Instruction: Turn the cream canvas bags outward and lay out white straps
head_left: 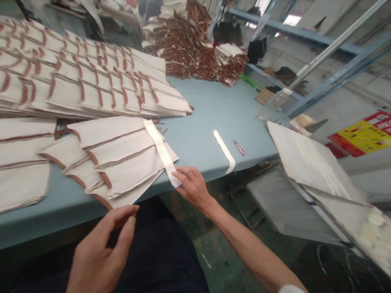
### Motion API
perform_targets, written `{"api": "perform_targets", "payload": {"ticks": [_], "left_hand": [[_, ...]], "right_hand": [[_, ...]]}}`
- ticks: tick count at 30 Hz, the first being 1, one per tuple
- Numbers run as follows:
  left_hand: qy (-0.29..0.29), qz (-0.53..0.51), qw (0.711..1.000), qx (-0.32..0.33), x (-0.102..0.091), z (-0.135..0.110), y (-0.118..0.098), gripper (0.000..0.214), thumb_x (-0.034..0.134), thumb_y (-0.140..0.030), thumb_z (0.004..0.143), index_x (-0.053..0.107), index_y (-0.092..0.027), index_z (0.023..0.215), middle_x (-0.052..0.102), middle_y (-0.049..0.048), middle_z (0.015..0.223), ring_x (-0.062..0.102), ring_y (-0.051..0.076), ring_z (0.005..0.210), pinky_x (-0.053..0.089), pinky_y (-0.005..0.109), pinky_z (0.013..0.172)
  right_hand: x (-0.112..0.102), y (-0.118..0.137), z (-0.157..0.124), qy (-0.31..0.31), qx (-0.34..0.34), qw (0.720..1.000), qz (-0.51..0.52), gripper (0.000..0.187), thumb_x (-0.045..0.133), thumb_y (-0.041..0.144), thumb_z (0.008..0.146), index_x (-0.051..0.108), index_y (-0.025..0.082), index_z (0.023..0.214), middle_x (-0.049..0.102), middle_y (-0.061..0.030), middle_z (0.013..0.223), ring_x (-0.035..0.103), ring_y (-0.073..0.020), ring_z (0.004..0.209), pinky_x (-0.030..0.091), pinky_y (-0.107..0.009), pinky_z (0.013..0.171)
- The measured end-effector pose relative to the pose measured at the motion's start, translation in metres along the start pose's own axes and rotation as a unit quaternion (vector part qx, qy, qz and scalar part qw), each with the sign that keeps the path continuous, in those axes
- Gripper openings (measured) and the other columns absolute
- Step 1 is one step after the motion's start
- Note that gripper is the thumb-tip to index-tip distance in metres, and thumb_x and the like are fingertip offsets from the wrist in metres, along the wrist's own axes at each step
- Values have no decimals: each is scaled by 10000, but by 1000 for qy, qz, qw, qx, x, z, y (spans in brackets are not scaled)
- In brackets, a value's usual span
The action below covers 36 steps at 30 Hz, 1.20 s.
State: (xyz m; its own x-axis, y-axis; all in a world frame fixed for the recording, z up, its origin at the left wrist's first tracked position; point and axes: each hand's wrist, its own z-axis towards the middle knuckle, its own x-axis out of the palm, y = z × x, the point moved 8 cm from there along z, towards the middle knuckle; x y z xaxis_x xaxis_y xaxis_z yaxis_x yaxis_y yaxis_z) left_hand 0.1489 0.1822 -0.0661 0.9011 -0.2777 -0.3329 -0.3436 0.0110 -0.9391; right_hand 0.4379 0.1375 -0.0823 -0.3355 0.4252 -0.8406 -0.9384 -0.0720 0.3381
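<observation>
A narrow white strip (163, 150) lies slantwise across the right end of several overlapping off-white fabric pieces with brown edging (122, 150). My right hand (192, 185) has its fingers closed on the near end of this strip, at the table's front edge. Below the fabric pieces, my left hand (102, 248) hangs in front of the table. Its thumb and forefinger curve towards each other with a small gap, and I see nothing between them. Another white strip (223, 150) lies apart on the blue tabletop, beside a red utility knife (239, 147).
Rows of overlapping off-white pieces (100, 81) cover the far left of the blue table (210, 101). Brown-edged bundles (189, 49) are heaped at the back. A clear bottle (275, 103) stands right, near a tilted board (314, 162) and blue metal shelving (296, 32).
</observation>
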Motion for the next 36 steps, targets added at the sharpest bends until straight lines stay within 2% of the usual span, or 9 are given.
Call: {"api": "perform_targets", "payload": {"ticks": [1,4,7,12,19,23,28,32,36], "left_hand": [[37,17,999,0,19,4,-4,400,872,-640,827,882,-315,1059,888,59,1136,799,363,1068,625,408,991],[71,-30,995,-64,56,16,-10,482,870,-686,735,858,-279,993,893,97,1047,814,389,1027,623,465,999],[83,-84,988,-103,76,25,-16,569,896,-708,671,834,-240,987,887,123,1030,819,392,1022,636,488,980],[80,-143,980,-114,86,38,-25,656,901,-728,700,805,-204,1083,881,142,1156,824,367,1062,655,448,931],[121,-266,940,-176,113,62,-30,789,693,-787,908,749,-121,1327,808,233,1429,779,369,1275,618,464,1072],[171,-320,909,-204,126,75,-43,699,607,-765,975,812,-131,1185,874,201,1200,815,349,1084,651,438,937],[191,-355,891,-208,123,73,-56,366,876,-483,829,823,-168,1007,872,92,935,774,269,833,651,361,797],[213,-361,887,-194,119,67,-63,383,935,-379,681,850,-141,969,855,83,872,745,258,808,636,336,780],[228,-354,890,-174,117,69,-69,341,861,-386,675,845,-151,921,850,88,874,775,303,870,656,390,854]], "right_hand": [[1,0,6,6,-1,1000,23,282,688,233,1043,801,273,1298,809,-129,1360,730,-276,1252,549,-456,1155],[0,-4,18,2,20,996,92,161,681,284,1057,825,254,1121,847,-116,1195,752,-260,1118,566,-420,1072],[-9,-13,24,-32,81,982,166,249,604,356,1109,794,210,1043,843,-110,1063,759,-240,1014,587,-385,984],[-25,-26,29,-72,190,934,295,405,516,498,1145,755,172,1136,819,-69,976,747,-178,819,600,-286,747],[-33,-5,39,-34,212,875,434,438,657,614,1051,753,187,1066,765,-24,830,743,-162,717,606,-268,671],[-38,12,38,-2,206,857,472,389,692,572,1033,773,192,1026,765,-18,820,732,-159,713,602,-266,670],[-39,29,32,51,195,843,498,404,642,548,1078,822,195,1000,793,-34,886,716,-159,755,592,-272,715],[-34,31,27,69,201,844,492,460,596,570,1111,849,189,1060,783,-39,848,692,-162,744,550,-259,677],[-33,26,29,59,221,850,475,475,604,583,1101,856,182,1067,816,-53,885,706,-166,745,551,-256,658]]}}
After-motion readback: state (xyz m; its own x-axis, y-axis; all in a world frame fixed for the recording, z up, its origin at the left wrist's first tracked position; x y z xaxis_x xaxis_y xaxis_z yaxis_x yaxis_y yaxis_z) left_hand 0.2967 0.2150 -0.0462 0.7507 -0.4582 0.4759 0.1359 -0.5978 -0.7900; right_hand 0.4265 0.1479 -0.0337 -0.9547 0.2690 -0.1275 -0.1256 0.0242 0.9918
